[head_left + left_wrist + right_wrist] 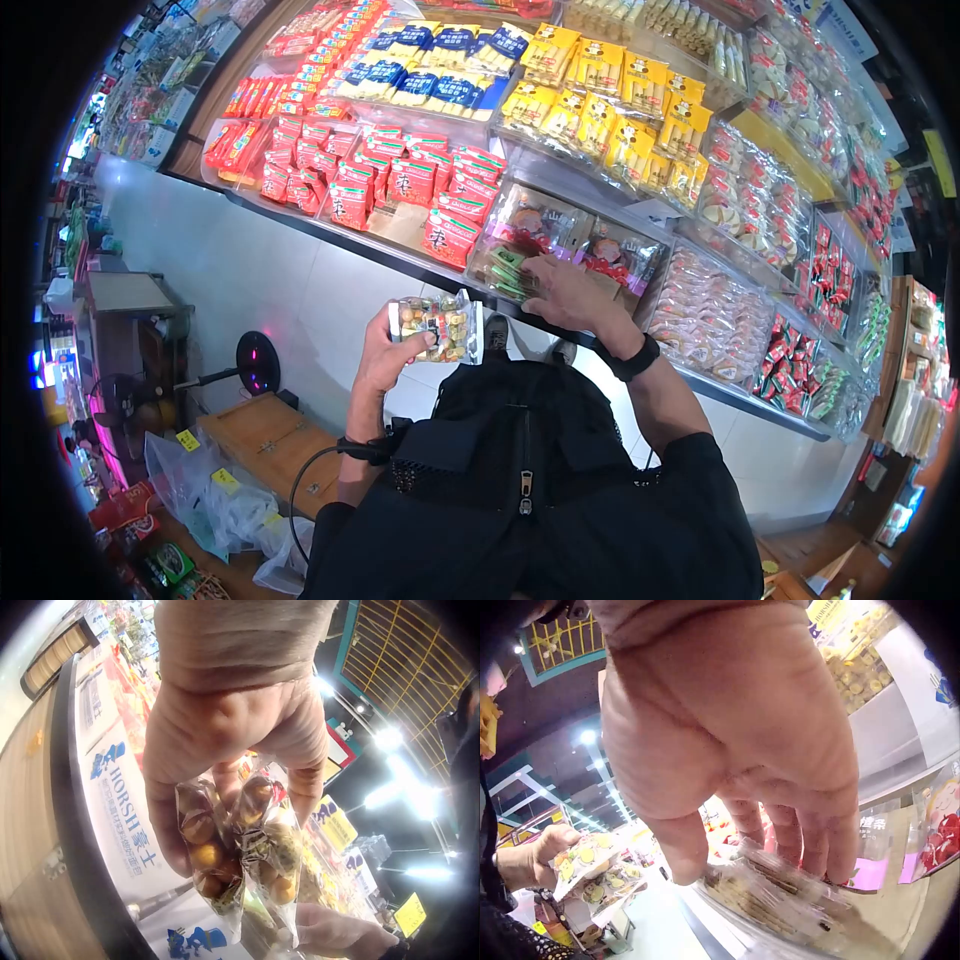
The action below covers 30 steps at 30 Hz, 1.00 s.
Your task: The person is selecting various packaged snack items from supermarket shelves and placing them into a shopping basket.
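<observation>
At the display (pixel 400 218), left hand (pixel 382 352) grips snacks (pixel 456 322); right hand (pixel 575 295), thumb apart, touches sticks (pixel 761 898).

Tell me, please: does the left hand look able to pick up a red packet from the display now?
Probably not freely: the left hand already grips the clear snack bags, which would likely need putting down first. The red packets themselves look uncovered from above.

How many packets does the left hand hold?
2. In the left wrist view, one packet is at left, the other packet beside it at right, both in the left hand. Others may be hidden.
</observation>
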Each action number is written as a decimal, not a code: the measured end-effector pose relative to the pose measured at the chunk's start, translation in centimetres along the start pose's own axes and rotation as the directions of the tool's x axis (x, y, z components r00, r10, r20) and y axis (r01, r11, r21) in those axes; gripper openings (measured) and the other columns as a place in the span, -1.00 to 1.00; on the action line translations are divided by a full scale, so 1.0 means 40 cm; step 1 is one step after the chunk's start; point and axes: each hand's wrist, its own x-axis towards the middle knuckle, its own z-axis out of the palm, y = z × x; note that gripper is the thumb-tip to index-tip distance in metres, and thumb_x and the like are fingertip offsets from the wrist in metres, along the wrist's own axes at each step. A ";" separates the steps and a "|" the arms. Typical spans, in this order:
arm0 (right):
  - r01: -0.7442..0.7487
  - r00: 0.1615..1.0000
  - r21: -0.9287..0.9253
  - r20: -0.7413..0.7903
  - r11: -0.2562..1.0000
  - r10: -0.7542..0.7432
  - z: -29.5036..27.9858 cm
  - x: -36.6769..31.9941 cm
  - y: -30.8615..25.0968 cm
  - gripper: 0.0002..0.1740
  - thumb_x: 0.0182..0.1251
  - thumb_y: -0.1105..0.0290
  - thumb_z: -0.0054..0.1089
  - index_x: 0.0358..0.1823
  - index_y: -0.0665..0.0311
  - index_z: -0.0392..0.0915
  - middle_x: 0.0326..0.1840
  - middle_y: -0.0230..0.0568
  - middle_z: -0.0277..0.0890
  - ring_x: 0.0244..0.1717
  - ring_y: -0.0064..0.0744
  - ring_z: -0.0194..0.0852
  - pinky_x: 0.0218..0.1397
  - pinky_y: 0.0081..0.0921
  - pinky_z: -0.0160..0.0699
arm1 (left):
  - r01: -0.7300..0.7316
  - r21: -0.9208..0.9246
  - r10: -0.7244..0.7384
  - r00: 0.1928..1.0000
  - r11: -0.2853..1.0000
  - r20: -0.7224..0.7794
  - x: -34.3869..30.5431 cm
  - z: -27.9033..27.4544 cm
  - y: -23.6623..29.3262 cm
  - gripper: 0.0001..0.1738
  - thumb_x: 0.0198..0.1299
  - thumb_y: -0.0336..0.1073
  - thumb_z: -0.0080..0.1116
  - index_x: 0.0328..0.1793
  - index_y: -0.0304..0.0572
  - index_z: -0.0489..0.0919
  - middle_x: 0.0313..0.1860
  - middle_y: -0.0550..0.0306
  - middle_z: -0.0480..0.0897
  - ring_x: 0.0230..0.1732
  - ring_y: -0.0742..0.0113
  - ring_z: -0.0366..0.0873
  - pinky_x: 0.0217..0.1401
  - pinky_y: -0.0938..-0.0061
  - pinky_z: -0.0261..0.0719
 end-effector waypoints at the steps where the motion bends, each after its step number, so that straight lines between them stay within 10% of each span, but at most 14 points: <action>1: -0.006 1.000 -0.007 0.003 1.000 0.006 0.000 -0.003 -0.004 -0.38 0.12 0.28 0.33 0.19 0.35 0.32 0.08 0.05 0.43 0.13 0.13 0.40 0.18 -0.14 0.42 | -0.006 -0.004 0.006 1.000 1.000 -0.001 -0.001 -0.001 -0.003 -0.50 -0.06 -0.35 0.38 0.04 -0.31 0.51 -0.26 0.17 0.66 -0.42 0.60 0.48 -0.50 0.70 0.37; 20: -0.158 0.938 -0.065 -0.323 0.985 0.129 0.069 -0.083 -0.058 -0.22 0.02 0.41 0.36 0.30 0.24 0.20 0.24 0.03 0.28 0.23 0.11 0.35 0.17 -0.11 0.47 | 0.042 -0.031 -0.044 0.997 0.999 -0.067 -0.027 0.008 -0.023 -0.52 -0.06 -0.44 0.33 0.06 -0.31 0.51 -0.26 0.17 0.65 -0.45 0.63 0.45 -0.54 0.70 0.33; 30: -0.224 0.941 0.112 -0.234 0.968 0.245 0.066 -0.074 -0.049 -0.22 0.09 0.39 0.34 0.36 0.21 0.19 0.35 0.10 0.23 0.22 0.23 0.35 0.17 -0.08 0.46 | 0.064 0.011 -0.063 0.997 0.998 -0.053 -0.038 0.006 -0.024 -0.51 -0.06 -0.45 0.32 0.07 -0.33 0.51 -0.26 0.16 0.65 -0.43 0.61 0.48 -0.51 0.70 0.37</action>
